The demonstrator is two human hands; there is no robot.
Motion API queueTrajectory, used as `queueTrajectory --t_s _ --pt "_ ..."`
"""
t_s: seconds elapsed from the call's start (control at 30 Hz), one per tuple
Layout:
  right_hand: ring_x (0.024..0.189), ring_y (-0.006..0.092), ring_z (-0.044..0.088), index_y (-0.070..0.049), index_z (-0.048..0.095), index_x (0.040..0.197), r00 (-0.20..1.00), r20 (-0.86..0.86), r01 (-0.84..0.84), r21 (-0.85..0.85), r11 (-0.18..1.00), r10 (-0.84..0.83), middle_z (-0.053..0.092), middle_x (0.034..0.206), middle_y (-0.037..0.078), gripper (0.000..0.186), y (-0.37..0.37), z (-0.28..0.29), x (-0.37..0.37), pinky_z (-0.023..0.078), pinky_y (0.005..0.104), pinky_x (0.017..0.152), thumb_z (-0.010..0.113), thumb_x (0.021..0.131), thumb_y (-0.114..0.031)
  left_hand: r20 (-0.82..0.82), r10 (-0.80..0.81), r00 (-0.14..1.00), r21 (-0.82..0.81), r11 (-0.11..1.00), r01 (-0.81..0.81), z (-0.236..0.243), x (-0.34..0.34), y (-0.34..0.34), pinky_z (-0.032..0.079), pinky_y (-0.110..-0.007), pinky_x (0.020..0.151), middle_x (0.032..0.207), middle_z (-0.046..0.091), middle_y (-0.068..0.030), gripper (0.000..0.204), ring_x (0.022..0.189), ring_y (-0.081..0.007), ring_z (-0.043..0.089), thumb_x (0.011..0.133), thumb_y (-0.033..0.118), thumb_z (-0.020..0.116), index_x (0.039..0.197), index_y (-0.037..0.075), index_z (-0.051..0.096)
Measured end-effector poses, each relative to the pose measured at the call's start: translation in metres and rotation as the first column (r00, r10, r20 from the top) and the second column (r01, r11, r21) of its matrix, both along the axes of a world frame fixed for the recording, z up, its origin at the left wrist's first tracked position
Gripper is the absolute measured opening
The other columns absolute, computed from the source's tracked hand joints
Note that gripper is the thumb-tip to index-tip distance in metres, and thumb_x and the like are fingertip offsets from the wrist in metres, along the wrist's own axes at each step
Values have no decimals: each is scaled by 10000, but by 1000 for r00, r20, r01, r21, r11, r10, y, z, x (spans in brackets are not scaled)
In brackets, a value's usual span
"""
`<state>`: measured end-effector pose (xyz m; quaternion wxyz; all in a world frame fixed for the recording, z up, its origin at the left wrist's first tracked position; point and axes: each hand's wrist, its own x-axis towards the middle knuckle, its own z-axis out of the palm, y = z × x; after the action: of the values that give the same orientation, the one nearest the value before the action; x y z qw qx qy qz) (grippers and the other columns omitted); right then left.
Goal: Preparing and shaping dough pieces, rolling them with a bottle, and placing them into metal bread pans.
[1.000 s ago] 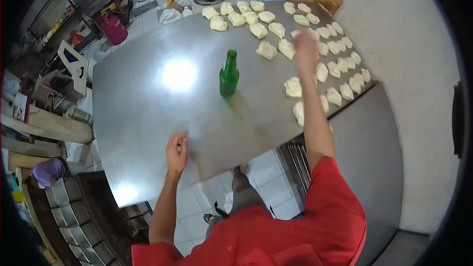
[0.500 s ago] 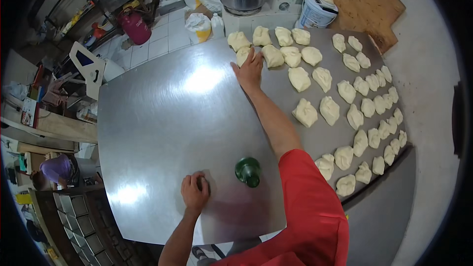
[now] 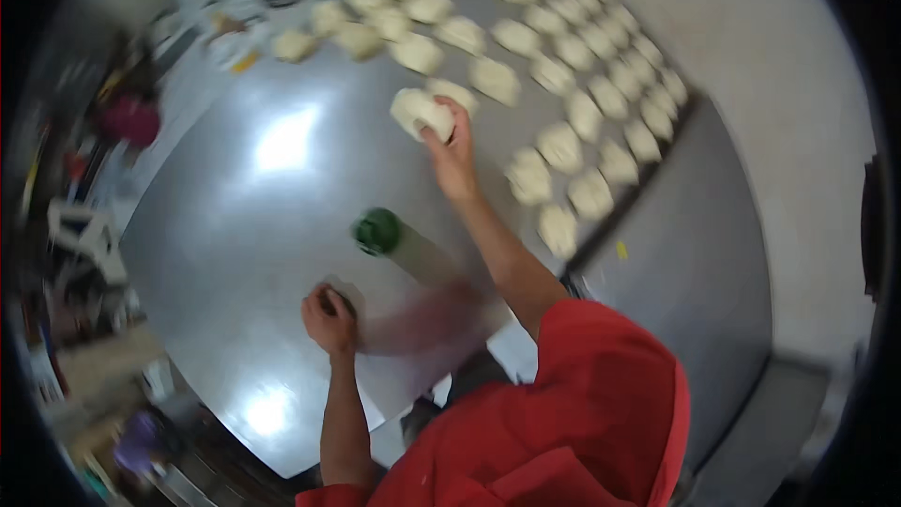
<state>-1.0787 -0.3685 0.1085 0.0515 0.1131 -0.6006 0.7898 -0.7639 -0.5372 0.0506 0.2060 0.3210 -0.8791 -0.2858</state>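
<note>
A broad metal bench [image 3: 225,263] fills the middle of the view, shiny and slightly blurred; a person in a red shirt [image 3: 572,404] leans in from the lower edge; pale dough pieces [image 3: 494,81] spread in uneven rows over the bench's far and right parts; the left hand [image 3: 330,321] is low over the near side, its grip loosely curled, thumb and fingers apart; the right hand [image 3: 454,158] reaches further forward; a green bottle [image 3: 377,231] is between the hands; one dough lump [image 3: 413,115] is pinched in the right grip, between thumb and fingers, beside another piece.
</note>
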Motion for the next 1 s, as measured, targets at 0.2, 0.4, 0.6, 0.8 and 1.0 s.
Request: queueTrajectory --t_s 0.2,0.4,0.6,0.8,1.0 --pt "1307 391 570 -75 365 1573 967 -256 240 898 368 -5 465 1536 216 772 103 -34 153 473 433 1095 728 899 -174 -41 -119 992 147 981 124 -16 5 -12 520 -347 812 1038 723 -88 221 880 -243 644 1011 166 599 1151 61 735" --pt "1314 352 576 -15 423 1549 865 -305 478 743 468 -399 558 1470 196 683 213 14 202 476 426 1093 682 945 -205 -44 -215 976 98 971 219 -4 29 -14 527 -339 838 1075 741 -110 259 907 -240 665 1009 168 583 1185 39 723" --pt "1394 396 514 113 210 1594 817 -198 428 838 339 -542 474 1574 243 858 357 4 242 442 440 1133 649 989 -308 -76 -247 966 -3 969 247 -15 70 13 520 -324 814 1072 724 -102 264 879 -231 639 1005 130 583 1213 40 719" --pt "1433 383 477 91 145 1620 939 -178 240 952 191 -293 450 1601 225 927 381 -1 233 387 426 1182 669 976 -321 -47 -237 970 155 958 241 -17 82 16 509 -299 761 1060 705 -100 302 803 -195 600 990 122 586 1251 25 702" --pt "1325 327 552 14 227 1615 937 -175 290 873 393 -302 547 1482 185 820 393 -14 232 409 376 1139 634 911 -91 -72 -199 977 260 942 211 -12 72 21 498 -282 728 1028 691 -94 341 764 -173 572 972 113 584 1284 19 684"
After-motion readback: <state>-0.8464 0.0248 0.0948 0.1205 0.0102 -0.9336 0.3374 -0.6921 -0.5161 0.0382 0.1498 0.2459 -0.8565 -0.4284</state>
